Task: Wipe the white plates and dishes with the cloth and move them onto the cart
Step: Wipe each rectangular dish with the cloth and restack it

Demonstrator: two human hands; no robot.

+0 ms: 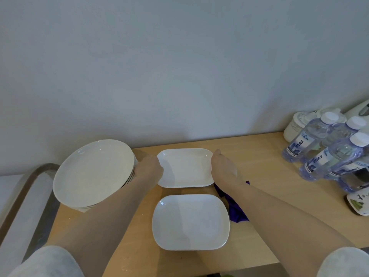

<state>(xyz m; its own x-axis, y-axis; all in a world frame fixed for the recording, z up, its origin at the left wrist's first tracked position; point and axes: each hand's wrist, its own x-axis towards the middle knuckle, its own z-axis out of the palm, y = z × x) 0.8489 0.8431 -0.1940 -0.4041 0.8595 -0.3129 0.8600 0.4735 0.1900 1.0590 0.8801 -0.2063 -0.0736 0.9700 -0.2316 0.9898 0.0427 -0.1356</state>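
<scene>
Near dish (190, 221) lies untouched. Left hand (148, 169) and right hand (223, 166) grip far dish (184, 167) by its ends; glazed rims may slip, striking plates (92, 172).

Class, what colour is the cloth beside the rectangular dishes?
Purple cloth, seen in the head view.

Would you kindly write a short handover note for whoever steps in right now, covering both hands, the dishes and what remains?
Left hand grips the left edge of the far rectangular dish; right hand grips its right edge. The dish sits on the wooden table, or just above it; I cannot tell which.
The near rectangular dish lies in front of it. A stack of round plates sits at the table's left end. The purple cloth lies under the right forearm, held by neither hand.
Done: nothing visibly on the cart at left.
Left: wipe whatever is still unwiped, then move both dishes and the stack to the cart.
</scene>
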